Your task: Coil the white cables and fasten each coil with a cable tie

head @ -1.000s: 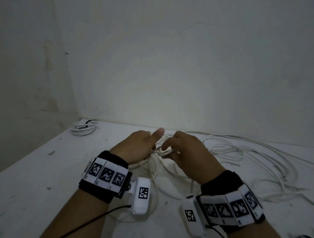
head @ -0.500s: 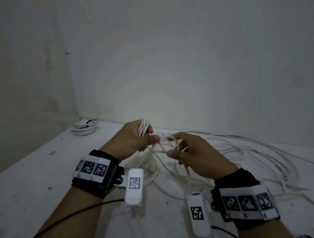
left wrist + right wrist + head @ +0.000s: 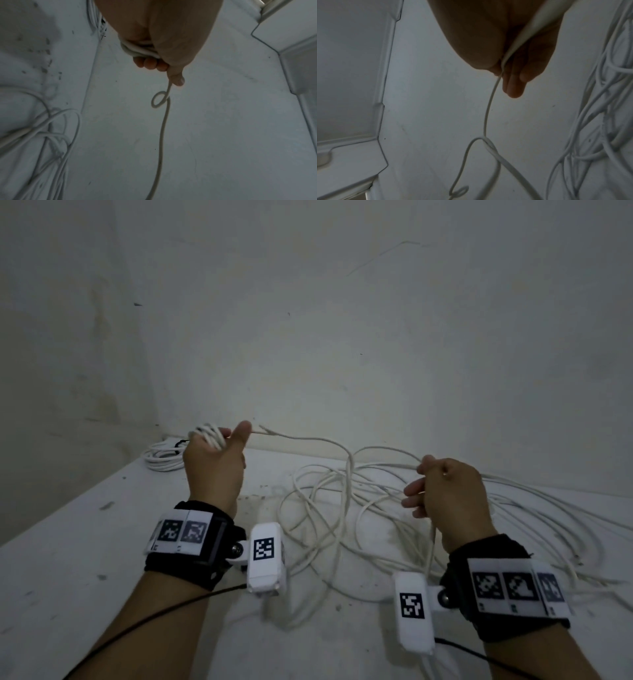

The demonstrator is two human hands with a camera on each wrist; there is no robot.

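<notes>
My left hand (image 3: 219,440) is raised at the left and grips a small coil of white cable (image 3: 207,433), its loops wrapped in the curled fingers (image 3: 149,63). From the thumb a free strand (image 3: 308,438) runs right and makes a small loop (image 3: 159,100). My right hand (image 3: 420,482) is held apart at the right and pinches the same white cable (image 3: 502,67) between thumb and fingers. The rest of the cable lies in a loose tangle (image 3: 329,508) on the white table (image 3: 85,542) between and behind the hands.
A finished white coil with a black tie (image 3: 164,455) lies at the table's back left corner. More loose cable loops (image 3: 548,525) spread to the right. Walls close the table in at the back and left.
The hands, close together before, have drawn apart. The left rose up and left with the coil, and the right slid right along the cable, stretching a strand between them.
</notes>
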